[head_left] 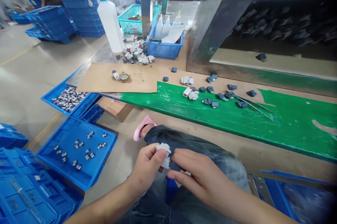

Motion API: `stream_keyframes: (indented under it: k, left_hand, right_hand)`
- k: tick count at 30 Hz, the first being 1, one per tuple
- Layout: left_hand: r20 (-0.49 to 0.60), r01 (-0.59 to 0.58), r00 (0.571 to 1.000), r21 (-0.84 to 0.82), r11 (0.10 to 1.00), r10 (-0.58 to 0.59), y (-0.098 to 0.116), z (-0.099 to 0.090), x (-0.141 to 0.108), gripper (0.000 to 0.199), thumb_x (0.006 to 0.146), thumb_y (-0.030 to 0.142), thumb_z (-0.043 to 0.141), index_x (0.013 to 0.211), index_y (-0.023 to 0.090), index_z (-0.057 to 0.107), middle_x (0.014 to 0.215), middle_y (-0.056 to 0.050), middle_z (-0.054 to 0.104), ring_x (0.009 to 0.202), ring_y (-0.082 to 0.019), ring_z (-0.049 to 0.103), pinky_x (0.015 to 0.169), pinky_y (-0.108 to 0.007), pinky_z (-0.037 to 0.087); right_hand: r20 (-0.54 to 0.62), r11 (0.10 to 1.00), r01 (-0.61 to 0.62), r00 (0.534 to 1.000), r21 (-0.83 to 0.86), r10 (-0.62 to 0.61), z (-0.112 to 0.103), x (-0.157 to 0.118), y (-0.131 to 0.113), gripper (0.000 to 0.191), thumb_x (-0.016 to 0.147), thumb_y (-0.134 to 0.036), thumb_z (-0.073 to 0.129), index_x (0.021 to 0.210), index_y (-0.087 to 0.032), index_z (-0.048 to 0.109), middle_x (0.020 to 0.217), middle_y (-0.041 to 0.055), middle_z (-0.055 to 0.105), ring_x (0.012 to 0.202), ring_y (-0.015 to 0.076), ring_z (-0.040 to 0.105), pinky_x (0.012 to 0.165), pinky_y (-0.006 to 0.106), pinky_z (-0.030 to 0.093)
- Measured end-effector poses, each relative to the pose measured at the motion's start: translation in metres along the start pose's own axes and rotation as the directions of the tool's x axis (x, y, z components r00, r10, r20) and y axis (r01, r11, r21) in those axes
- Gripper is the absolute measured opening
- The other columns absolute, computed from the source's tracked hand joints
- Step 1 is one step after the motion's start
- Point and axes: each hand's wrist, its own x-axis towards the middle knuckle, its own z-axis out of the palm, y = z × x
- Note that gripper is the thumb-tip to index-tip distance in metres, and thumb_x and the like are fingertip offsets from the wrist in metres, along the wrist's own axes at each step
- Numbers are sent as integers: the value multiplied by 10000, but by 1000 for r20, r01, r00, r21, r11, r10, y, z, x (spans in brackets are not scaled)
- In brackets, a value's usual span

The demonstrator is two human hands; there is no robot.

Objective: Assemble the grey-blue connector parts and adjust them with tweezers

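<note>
Above my lap, my left hand (147, 168) pinches a small light-grey moulded plastic part (164, 148) between thumb and fingers. Close against its right side is my right hand (196, 173), with curled fingers and the thumb below. What sits between those fingers is mostly hidden; a dark patch there could be a small part or the jeans behind. On the bench ahead lie similar light-grey parts (190, 93) and several dark blue-grey parts (206, 101). Metal tweezers (254, 106) rest to their right on the green surface (284, 126).
A cardboard sheet (97, 78) holds a bottle cap (124, 76) and one part. Behind stand a tall white bottle (110, 24), a pile of parts (137, 53) and a blue basket (164, 51). Blue trays (105, 157) lie left; a metal frame (213, 24) rises right.
</note>
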Motion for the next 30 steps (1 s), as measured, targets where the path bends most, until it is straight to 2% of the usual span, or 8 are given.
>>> stream_keyframes:
  k: [7, 14, 15, 17, 19, 21, 24, 30]
  left_hand:
    - [170, 415, 904, -134, 900, -392, -3, -1, 1, 487, 697, 608, 516, 551, 161, 389, 461, 60, 345, 399, -45, 304, 423, -202, 209]
    - [453, 782, 522, 84, 617, -723, -25, -7, -22, 516, 668, 645, 502, 521, 158, 414, 446, 43, 368, 345, -42, 297, 378, -202, 199]
    - [456, 782, 524, 76, 619, -719, -23, -6, -25, 518, 675, 647, 491, 522, 157, 417, 448, 39, 371, 348, -45, 306, 380, -204, 201]
    - [409, 693, 661, -11, 721, -629, -13, -6, -27, 498, 694, 625, 494, 549, 153, 432, 459, 40, 369, 371, -47, 315, 399, -203, 213]
    - [248, 476, 863, -106, 873, -440, 0, -4, -25, 465, 708, 591, 517, 580, 151, 441, 480, 43, 373, 414, -50, 325, 426, -202, 229]
    - [62, 252, 967, -150, 956, -245, 11, -2, -20, 453, 728, 575, 512, 590, 153, 423, 500, 46, 360, 449, -54, 316, 443, -203, 230]
    - [-64, 59, 996, -156, 986, -70, 18, 2, -12, 448, 766, 552, 479, 571, 158, 391, 489, 50, 336, 458, -58, 291, 453, -210, 226]
    - [-77, 48, 995, -147, 988, -60, 14, 8, -9, 452, 742, 571, 498, 577, 157, 418, 511, 36, 368, 483, -72, 317, 456, -206, 248]
  right_hand:
    - [220, 431, 431, 862, -793, -456, -14, -2, 3, 275, 843, -88, 306, 802, -154, 570, 715, 45, 543, 615, 171, 440, 503, 309, 258]
    - [618, 182, 832, 519, -524, -591, -28, 6, -20, 200, 784, -145, 415, 777, -214, 603, 731, 40, 576, 664, 182, 470, 538, 334, 278]
    - [619, 175, 837, 509, -519, -598, -30, 7, -22, 203, 787, -144, 411, 780, -215, 601, 736, 41, 579, 664, 181, 470, 536, 334, 276]
    - [575, 202, 798, 560, -567, -597, -32, 9, -24, 222, 808, -143, 384, 804, -203, 598, 752, 49, 584, 669, 182, 468, 532, 331, 278]
    - [419, 342, 652, 723, -676, -550, -31, 8, -21, 221, 848, -173, 364, 802, -193, 580, 714, 45, 568, 629, 175, 453, 512, 321, 270]
    - [184, 540, 430, 874, -723, -450, -26, 7, -16, 238, 886, -246, 361, 733, -194, 535, 631, 23, 523, 558, 160, 426, 488, 305, 258]
    - [-55, 732, 202, 949, -651, -311, -18, 5, -9, 306, 902, -372, 343, 698, -190, 481, 604, 12, 505, 533, 151, 448, 482, 283, 285]
    - [-140, 739, 199, 919, -643, -370, -19, 4, -16, 317, 879, -446, 368, 894, -155, 495, 770, 75, 607, 654, 190, 563, 532, 282, 376]
